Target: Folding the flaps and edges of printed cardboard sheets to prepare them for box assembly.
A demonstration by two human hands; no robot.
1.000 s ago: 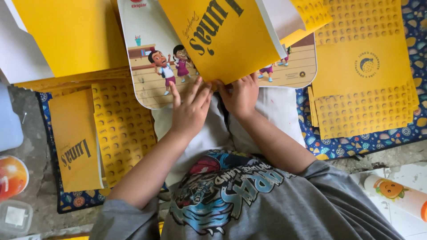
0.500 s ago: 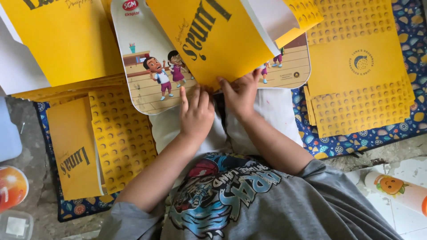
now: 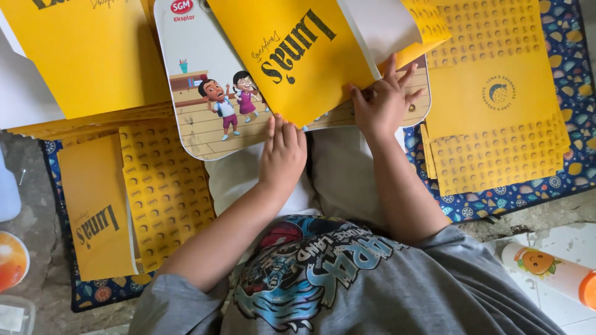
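From the head camera, looking straight down, yellow printed sheets lie all around on a dark blue patterned mat (image 3: 496,198) spread over a grey floor. A stack of patterned yellow sheets (image 3: 496,99) sits at the right, another folded yellow sheet (image 3: 93,211) with a patterned flap lies at the left, and a big plain yellow sheet (image 3: 87,49) fills the upper left corner. At the lower right a white bottle with an orange cap (image 3: 552,273) lies on its side on pale tiles; at the far left edge an orange round thing (image 3: 9,260) is partly cut off.

In the middle, a white lap board with a cartoon picture of children (image 3: 205,93) rests over the person's legs. On it lies the yellow folded sheet (image 3: 298,56) — tilted, covering most of the board's right half and hiding part of the picture.

The left hand (image 3: 282,152) lies flat and open, fingers straight and together, fingertips touching the lower edge of the yellow folded sheet at the board's near rim; it grips nothing. The right hand (image 3: 385,102) is spread wide, fingers fanned — it presses down on the board beside the sheet's right edge, its thumb at that edge, and closes on nothing.
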